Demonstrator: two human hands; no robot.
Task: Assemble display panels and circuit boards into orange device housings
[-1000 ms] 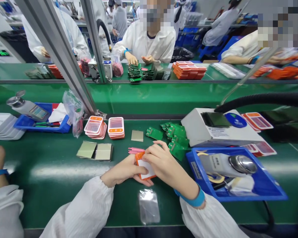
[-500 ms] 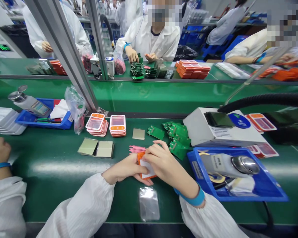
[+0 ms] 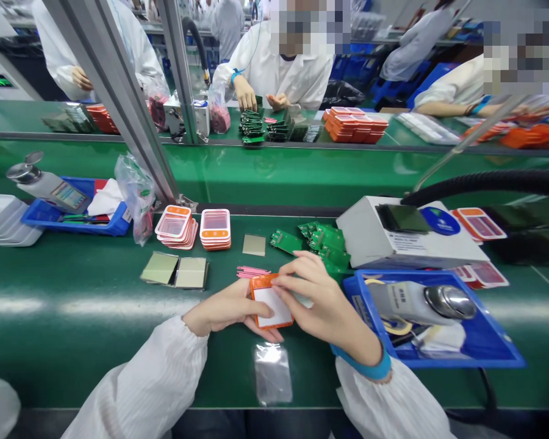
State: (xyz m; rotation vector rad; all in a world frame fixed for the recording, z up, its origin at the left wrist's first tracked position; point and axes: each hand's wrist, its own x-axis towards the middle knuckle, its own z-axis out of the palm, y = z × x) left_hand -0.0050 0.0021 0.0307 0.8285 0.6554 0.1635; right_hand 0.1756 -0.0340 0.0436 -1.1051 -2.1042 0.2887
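I have the left hand (image 3: 231,306) holding a flat rectangular orange plastic frame (image 3: 264,282) around a white panel (image 3: 273,303), thumb across the white face, fingers beneath. On the right hand (image 3: 318,297) I see loosely bent fingers at the frame's upper right edge; I cannot tell whether they grip it. The frame is over the dark green surface (image 3: 119,335), between a clear rectangular plastic sheet (image 3: 273,375) nearer me and thin pink strips (image 3: 251,271) just beyond. Green circuit boards (image 3: 327,236) lie past the right hand, beside a white cardboard box (image 3: 368,235).
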